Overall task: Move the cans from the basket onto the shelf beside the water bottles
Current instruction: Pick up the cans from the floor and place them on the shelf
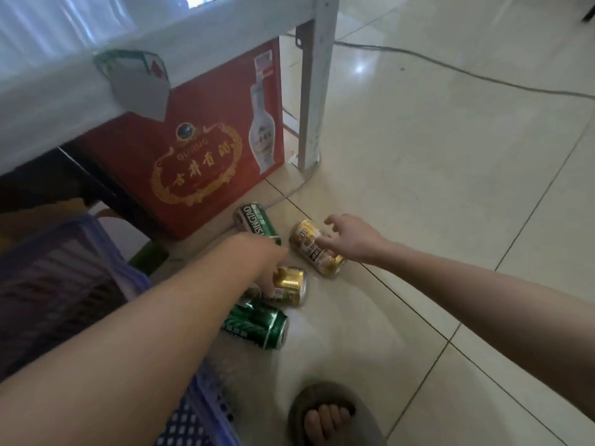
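Several cans lie on their sides on the tiled floor. A green Tsingtao can (257,222) rests against a red box. My right hand (352,238) hovers with fingers spread over a gold can (309,252), fingertips touching it. My left hand (265,263) reaches down onto a second gold can (293,284); its fingers are at the can's left end, and the grip is hidden. Another green can (257,325) lies just below my left wrist. The blue plastic basket (64,268) sits at lower left under my left arm.
A white shelf edge (193,43) and its leg (314,91) stand above the cans. A red liquor box (199,156) sits under the shelf. A cable (450,69) runs across the floor. My foot in a sandal (325,416) is at the bottom.
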